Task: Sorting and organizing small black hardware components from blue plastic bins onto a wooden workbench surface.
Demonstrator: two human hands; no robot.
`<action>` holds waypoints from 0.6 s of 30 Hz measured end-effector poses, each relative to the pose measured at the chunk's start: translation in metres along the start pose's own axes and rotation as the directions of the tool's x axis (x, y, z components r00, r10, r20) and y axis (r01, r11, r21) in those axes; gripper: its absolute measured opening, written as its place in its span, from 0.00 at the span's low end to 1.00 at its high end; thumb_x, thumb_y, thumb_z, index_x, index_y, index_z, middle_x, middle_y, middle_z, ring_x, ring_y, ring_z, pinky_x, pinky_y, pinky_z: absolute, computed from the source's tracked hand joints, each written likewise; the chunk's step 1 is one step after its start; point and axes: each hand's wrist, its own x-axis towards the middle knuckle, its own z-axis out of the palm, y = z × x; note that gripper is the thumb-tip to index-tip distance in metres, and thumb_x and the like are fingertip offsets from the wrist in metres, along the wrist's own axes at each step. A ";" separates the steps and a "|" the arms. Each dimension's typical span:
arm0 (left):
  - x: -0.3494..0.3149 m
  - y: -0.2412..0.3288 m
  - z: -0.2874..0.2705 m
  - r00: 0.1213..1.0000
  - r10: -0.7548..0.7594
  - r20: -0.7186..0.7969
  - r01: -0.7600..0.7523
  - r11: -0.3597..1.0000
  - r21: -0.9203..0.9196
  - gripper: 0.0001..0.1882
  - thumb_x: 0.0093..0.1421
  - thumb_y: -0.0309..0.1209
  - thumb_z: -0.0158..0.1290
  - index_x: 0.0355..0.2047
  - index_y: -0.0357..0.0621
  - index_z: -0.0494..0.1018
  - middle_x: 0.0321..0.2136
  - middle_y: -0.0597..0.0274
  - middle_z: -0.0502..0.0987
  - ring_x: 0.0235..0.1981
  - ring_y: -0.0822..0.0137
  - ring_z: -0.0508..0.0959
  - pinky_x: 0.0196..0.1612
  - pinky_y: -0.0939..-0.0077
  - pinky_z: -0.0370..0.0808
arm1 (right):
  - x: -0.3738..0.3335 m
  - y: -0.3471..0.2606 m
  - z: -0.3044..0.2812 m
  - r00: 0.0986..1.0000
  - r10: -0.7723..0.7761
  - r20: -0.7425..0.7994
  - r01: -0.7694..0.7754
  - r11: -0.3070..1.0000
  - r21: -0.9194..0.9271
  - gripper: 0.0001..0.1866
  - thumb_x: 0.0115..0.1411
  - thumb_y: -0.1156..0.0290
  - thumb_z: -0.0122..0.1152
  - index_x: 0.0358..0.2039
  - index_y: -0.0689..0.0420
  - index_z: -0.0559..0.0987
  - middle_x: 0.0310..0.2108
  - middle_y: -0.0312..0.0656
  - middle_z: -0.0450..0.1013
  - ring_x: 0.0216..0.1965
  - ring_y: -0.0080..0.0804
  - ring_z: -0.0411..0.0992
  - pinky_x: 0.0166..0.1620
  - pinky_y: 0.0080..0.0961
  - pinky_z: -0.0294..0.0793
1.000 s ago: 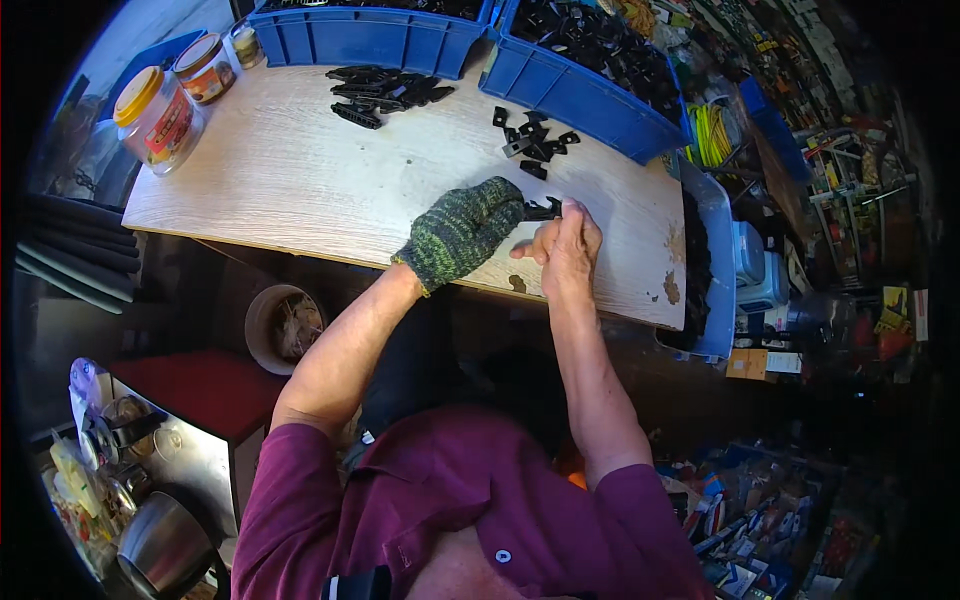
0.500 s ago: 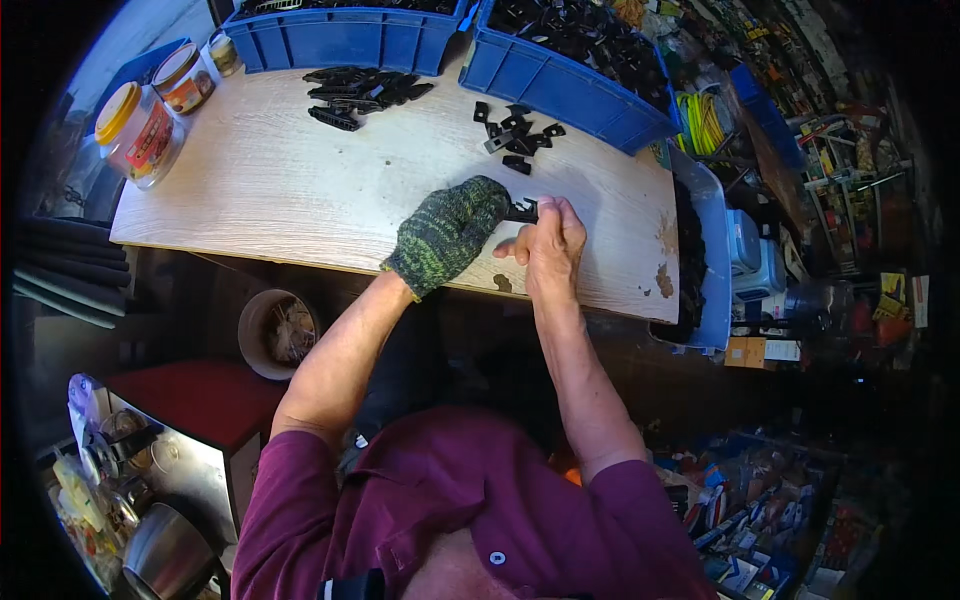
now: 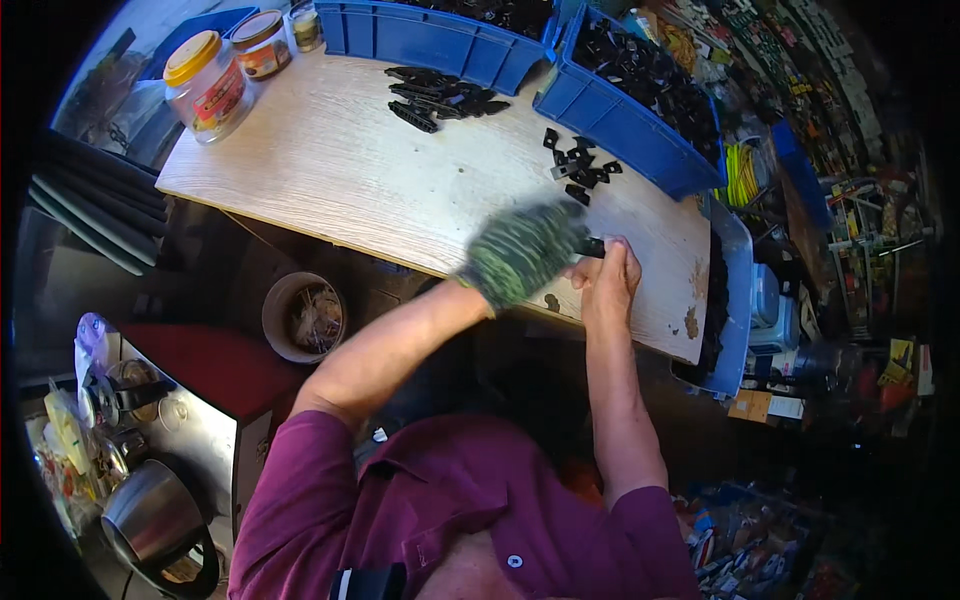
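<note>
A knitted green-and-black glove covers my left hand (image 3: 525, 252), which is blurred by motion over the front of the table. It is curled around the left end of a small black plastic part (image 3: 594, 247); its fingers do not show clearly. My bare right hand (image 3: 612, 280) pinches the other end of that part between thumb and fingers. Just beyond the hands lies a loose group of small black plastic pieces (image 3: 580, 165), one with a greyish face. Farther left is a pile of longer, ribbed black plastic pieces (image 3: 437, 97).
Two blue crates (image 3: 430, 40) (image 3: 630, 122) full of black parts stand along the table's (image 3: 330, 150) back. Jars, including a yellow-lidded one (image 3: 207, 90), sit at its left end. A blue-grey bin (image 3: 735, 300) adjoins the right end. Below is a waste bucket (image 3: 305, 318).
The whole view has shifted, so the table and both hands appear farther right and tilted. My gloved left hand is now blurred by motion; the black part stays between the hands.
</note>
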 end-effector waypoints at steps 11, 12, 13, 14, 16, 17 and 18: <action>0.017 -0.079 -0.123 0.957 -0.247 -0.154 0.290 0.762 0.578 0.18 0.58 0.41 0.54 0.47 0.51 0.76 0.43 0.49 0.77 0.44 0.43 0.75 0.46 0.48 0.73 | 0.081 -0.062 -0.098 0.754 -0.023 -0.656 0.109 0.990 0.092 0.17 0.65 0.54 0.52 0.40 0.57 0.72 0.13 0.37 0.56 0.12 0.31 0.60 0.39 0.60 0.79; 0.014 -0.083 -0.124 0.967 -0.200 -0.157 0.254 0.780 0.572 0.17 0.59 0.40 0.53 0.47 0.49 0.77 0.42 0.49 0.78 0.44 0.44 0.76 0.46 0.49 0.74 | 0.080 -0.066 -0.099 0.679 -0.070 -0.731 0.087 0.996 -0.014 0.17 0.65 0.55 0.54 0.42 0.56 0.73 0.13 0.37 0.56 0.12 0.32 0.61 0.39 0.60 0.80; 0.014 -0.086 -0.126 0.968 -0.196 -0.155 0.250 0.784 0.569 0.17 0.59 0.40 0.53 0.47 0.49 0.77 0.42 0.49 0.78 0.44 0.44 0.76 0.46 0.49 0.74 | 0.078 -0.064 -0.095 0.674 -0.073 -0.735 0.091 0.996 -0.016 0.17 0.65 0.55 0.54 0.42 0.56 0.73 0.13 0.37 0.56 0.12 0.32 0.61 0.39 0.60 0.80; 0.014 -0.091 -0.127 0.964 -0.207 -0.166 0.265 0.774 0.576 0.17 0.60 0.40 0.52 0.47 0.49 0.76 0.42 0.49 0.78 0.44 0.45 0.76 0.46 0.50 0.74 | 0.075 -0.055 -0.087 0.777 -0.045 -0.628 0.058 0.998 0.000 0.16 0.64 0.56 0.56 0.43 0.56 0.73 0.13 0.37 0.57 0.12 0.31 0.61 0.38 0.58 0.80; 0.017 -0.089 -0.125 0.948 -0.233 -0.219 0.318 0.750 0.579 0.17 0.61 0.38 0.50 0.49 0.50 0.76 0.41 0.50 0.79 0.44 0.47 0.77 0.48 0.53 0.74 | 0.073 -0.038 -0.079 0.926 -0.009 -0.376 -0.002 1.000 -0.030 0.16 0.62 0.61 0.61 0.45 0.57 0.74 0.14 0.36 0.59 0.12 0.29 0.60 0.34 0.50 0.81; 0.019 -0.089 -0.125 0.949 -0.229 -0.214 0.313 0.752 0.580 0.17 0.61 0.38 0.50 0.49 0.50 0.76 0.41 0.50 0.79 0.44 0.47 0.77 0.48 0.53 0.74 | 0.071 -0.031 -0.071 0.973 0.007 -0.232 -0.023 0.997 -0.070 0.17 0.61 0.63 0.63 0.46 0.58 0.75 0.16 0.36 0.61 0.11 0.27 0.60 0.31 0.44 0.82; 0.021 -0.091 -0.125 0.946 -0.237 -0.222 0.323 0.750 0.577 0.17 0.62 0.38 0.50 0.49 0.50 0.76 0.42 0.50 0.79 0.44 0.47 0.77 0.48 0.53 0.74 | 0.072 -0.028 -0.064 0.972 0.007 -0.236 -0.023 0.998 -0.067 0.17 0.61 0.63 0.63 0.46 0.58 0.75 0.16 0.36 0.61 0.11 0.27 0.60 0.31 0.44 0.82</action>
